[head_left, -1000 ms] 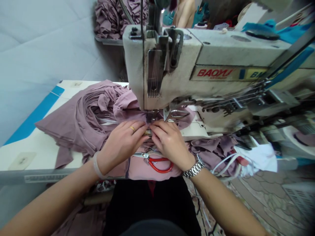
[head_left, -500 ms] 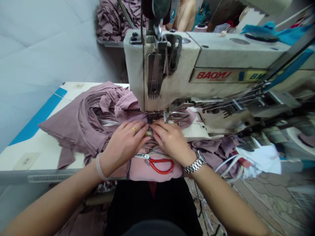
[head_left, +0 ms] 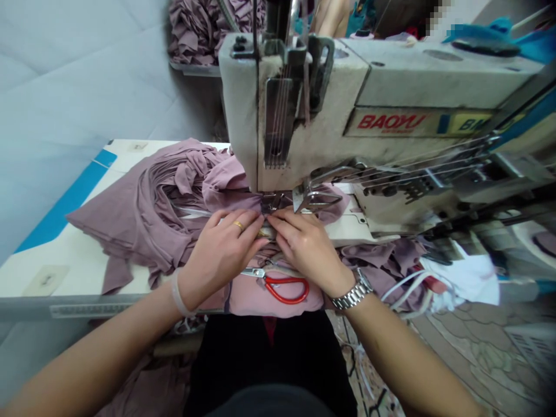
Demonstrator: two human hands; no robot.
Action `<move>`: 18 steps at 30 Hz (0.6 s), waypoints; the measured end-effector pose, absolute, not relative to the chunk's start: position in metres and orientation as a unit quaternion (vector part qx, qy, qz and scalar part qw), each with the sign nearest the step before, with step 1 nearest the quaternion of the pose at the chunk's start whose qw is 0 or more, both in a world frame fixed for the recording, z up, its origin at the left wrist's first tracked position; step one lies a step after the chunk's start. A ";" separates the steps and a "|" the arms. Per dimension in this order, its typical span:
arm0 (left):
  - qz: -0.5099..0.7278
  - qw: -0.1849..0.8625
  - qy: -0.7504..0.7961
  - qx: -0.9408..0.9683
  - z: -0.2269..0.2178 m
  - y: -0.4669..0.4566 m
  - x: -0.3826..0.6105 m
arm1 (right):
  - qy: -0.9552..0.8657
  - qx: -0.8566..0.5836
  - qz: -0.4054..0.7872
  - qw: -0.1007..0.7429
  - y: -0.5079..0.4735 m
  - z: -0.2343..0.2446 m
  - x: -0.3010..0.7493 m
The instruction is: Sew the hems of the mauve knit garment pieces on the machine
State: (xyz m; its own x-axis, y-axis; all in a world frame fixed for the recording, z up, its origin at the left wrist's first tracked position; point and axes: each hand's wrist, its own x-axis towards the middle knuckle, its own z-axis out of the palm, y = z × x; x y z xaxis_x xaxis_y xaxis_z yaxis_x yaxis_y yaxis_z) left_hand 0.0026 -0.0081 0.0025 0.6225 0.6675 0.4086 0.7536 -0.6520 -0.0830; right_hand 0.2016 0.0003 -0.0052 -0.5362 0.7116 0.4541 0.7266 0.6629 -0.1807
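Note:
Both of my hands bear on a mauve knit garment (head_left: 230,194) just in front of the presser foot (head_left: 273,202) of an industrial sewing machine (head_left: 304,110) marked BAOYU. My left hand (head_left: 219,252), with a ring and a wrist band, pinches the cloth from the left. My right hand (head_left: 304,249), with a steel watch, pinches it from the right. The fingertips nearly meet over a small folded edge. Red-handled scissors (head_left: 282,288) lie on the cloth just below my hands. The needle area is mostly hidden by the machine head.
The white sewing table (head_left: 56,272) has a blue strip and a ruler along its front edge. More mauve cloth (head_left: 195,29) is stacked behind the machine. White cords and white cloth (head_left: 460,284) lie at the right, above a patterned floor.
My hands have shifted slightly toward the presser foot, with the cloth between them. The scissors remain in the same place on the cloth.

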 end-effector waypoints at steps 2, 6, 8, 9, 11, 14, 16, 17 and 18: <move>-0.171 0.131 -0.399 -0.891 0.002 -0.008 0.003 | -0.878 -0.409 -0.017 0.248 -0.002 -0.005 0.202; -0.172 0.132 -0.398 -0.891 0.001 -0.008 0.002 | -0.877 -0.416 -0.030 0.237 -0.003 -0.005 0.200; -0.175 0.130 -0.396 -0.892 0.001 -0.009 0.002 | -0.880 -0.413 -0.050 0.227 -0.003 -0.006 0.198; -0.176 0.131 -0.395 -0.892 0.000 -0.009 0.002 | -0.884 -0.406 -0.063 0.221 -0.004 -0.006 0.197; -0.175 0.131 -0.395 -0.892 0.000 -0.012 0.003 | -0.895 -0.382 -0.091 0.212 -0.006 -0.007 0.197; -0.178 0.109 -0.383 -0.900 0.004 -0.010 0.003 | -0.909 -0.344 -0.106 0.210 -0.007 -0.008 0.205; -0.193 0.063 -0.364 -0.909 0.010 0.004 -0.006 | -0.907 -0.348 -0.099 0.213 -0.002 -0.007 0.217; -0.207 0.041 -0.370 -0.905 0.013 0.016 -0.014 | -0.902 -0.363 -0.091 0.216 0.004 -0.006 0.223; -0.222 0.027 -0.391 -0.893 0.016 0.033 -0.025 | -0.893 -0.384 -0.078 0.220 0.012 -0.004 0.229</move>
State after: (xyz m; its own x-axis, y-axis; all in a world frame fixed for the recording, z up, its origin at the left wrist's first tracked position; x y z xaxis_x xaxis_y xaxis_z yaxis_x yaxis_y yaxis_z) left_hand -0.0247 0.0327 0.0163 0.5959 0.6861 0.4174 0.7102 -0.6928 0.1250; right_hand 0.2290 0.0117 -0.0041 -0.6079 0.6523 0.4527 0.7208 0.6925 -0.0298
